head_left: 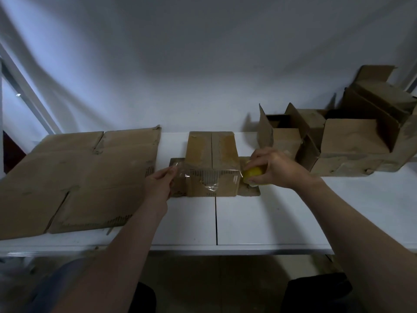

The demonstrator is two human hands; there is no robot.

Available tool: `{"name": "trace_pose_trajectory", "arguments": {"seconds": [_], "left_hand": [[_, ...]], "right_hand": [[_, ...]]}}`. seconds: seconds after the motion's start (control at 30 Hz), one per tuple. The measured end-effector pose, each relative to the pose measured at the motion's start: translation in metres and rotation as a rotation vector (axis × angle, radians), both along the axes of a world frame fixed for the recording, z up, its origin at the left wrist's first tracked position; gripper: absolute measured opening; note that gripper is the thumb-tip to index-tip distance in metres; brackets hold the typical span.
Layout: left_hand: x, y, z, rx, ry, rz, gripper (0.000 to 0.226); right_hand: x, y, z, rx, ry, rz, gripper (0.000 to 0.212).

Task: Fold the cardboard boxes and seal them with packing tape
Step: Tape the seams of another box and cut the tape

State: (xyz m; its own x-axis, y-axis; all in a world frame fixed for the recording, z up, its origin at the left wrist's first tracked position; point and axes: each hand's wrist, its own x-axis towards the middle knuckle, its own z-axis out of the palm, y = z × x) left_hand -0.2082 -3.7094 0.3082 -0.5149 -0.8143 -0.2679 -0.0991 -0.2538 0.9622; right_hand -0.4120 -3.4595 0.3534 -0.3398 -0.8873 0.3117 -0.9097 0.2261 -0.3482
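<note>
Surroundings. Outward of left hand (161, 180), just beside it: flattened cardboard (79, 177), lying flat on the bench (293, 211), covering that side from the far edge to the near edge. Outward of right hand (273, 168) and slightly beyond it: cluster of open boxes (338, 143), flaps standing upright, nearest flap just behind the knuckles. Both flanks thus closed off by cardboard.

Task item. Directly between the hands: cardboard box (212, 152), top flaps shut with the centre join running away from the hands, side flaps splayed flat on the bench, one under each hand. Clear tape (209, 177) stretched across the near face from hand to hand, wrinkled near the middle.

Hands. Left hand grasping the free end of the tape, pinched at the fingertips over the left flap. Right hand clenched round a yellow tape roll (253, 172) at the box's right corner.

Edges and room. Bare bench on the wrist side of the box, out to the near edge, crossed by a dark seam (216, 220) between the forearms. Beyond the box: a narrow strip of bench, then a white sheet (203, 64) hanging as a backdrop. Far outward of left hand: slanted metal strut (27, 93).
</note>
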Motion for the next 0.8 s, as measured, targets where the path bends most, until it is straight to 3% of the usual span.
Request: {"name": "trace_pose_trajectory", "arguments": {"seconds": [0.27,0.4,0.5,0.57,0.67,0.8], "left_hand": [[-0.016,0.016,-0.005,-0.079,0.048,-0.005,0.005],[-0.02,0.01,-0.011,-0.396,-0.12,-0.108,0.019],[-0.023,0.003,-0.013,-0.343,-0.237,-0.197,0.037],[-0.023,-0.003,-0.012,-0.348,-0.278,-0.137,0.042],[-0.023,-0.006,-0.01,-0.699,-0.259,-0.073,0.017],[-0.018,0.008,-0.004,-0.876,-0.338,-0.141,0.029]], "right_hand": [[-0.003,-0.01,-0.013,-0.051,-0.063,-0.026,0.033],[-0.004,-0.012,-0.015,-0.067,-0.068,-0.019,0.034],[-0.005,-0.013,-0.017,-0.062,-0.081,-0.017,0.033],[-0.005,-0.014,-0.017,-0.056,-0.091,-0.029,0.034],[-0.003,-0.018,-0.017,-0.051,-0.072,-0.035,0.034],[0.0,-0.02,-0.019,-0.076,-0.071,-0.064,0.033]]}}
